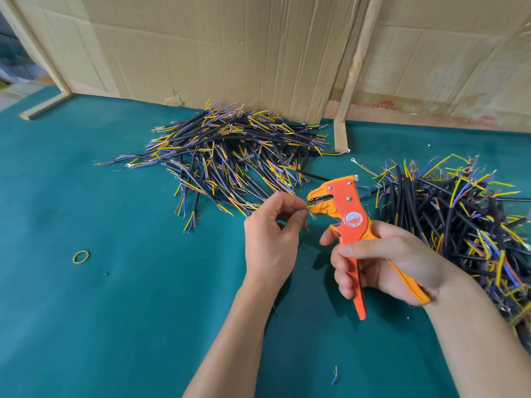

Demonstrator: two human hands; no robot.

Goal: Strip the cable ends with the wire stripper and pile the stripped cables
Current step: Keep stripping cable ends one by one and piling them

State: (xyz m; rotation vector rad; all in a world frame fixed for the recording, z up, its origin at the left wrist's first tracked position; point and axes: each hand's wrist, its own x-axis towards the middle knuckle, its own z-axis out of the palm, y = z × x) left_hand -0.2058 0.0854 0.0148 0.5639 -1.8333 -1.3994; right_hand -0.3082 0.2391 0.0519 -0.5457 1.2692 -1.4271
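My right hand [382,262] grips the handles of an orange wire stripper [344,216], held upright with its jaws pointing left. My left hand [273,234] pinches a thin yellow-green wire end [308,207] of a cable and holds it in the stripper's jaws; the rest of that cable is hidden behind my hand. A pile of black cables with yellow, blue and red wire ends [230,156] lies in the middle at the back. A second, thicker pile of such cables [459,219] lies on the right, beside my right hand.
The work surface is a teal mat [115,282]. Cardboard sheets [230,47] stand along the back edge. A yellow rubber band [81,257] lies on the left. Small insulation scraps [334,376] lie near the front between my forearms.
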